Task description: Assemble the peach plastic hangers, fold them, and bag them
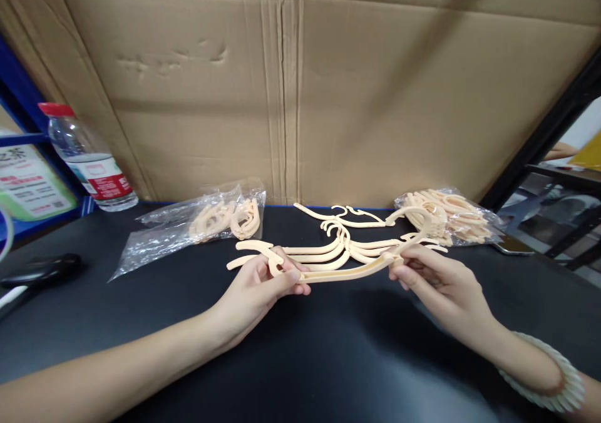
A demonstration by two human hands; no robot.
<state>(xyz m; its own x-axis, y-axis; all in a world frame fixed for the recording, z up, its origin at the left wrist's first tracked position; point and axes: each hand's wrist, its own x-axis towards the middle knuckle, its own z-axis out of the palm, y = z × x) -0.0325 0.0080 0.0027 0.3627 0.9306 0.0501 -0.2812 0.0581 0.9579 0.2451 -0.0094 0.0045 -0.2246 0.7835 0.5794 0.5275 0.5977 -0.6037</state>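
Note:
Between my two hands a cream plastic clothes hanger part (347, 275) is held level above the black table. Its left end is pinched between thumb and fingers of my left hand (263, 280). My right hand (436, 282) grips the other end, at the joint where a large curved hook rises. Whether the joint is locked cannot be made out. Just behind the hands, several cream hangers (314, 258) lie stacked with their hooks together. Farther back lies another hanger piece (361, 224), partly overlapped by the hook in my grip.
A clear plastic bag (159, 241) with curved cream pieces lies back left. Another filled bag (451, 216) lies back right, beside a flat phone-like object (514, 244). A red-capped bottle (106, 179) and a black object (44, 270) are left. Cardboard (197, 110) walls the back.

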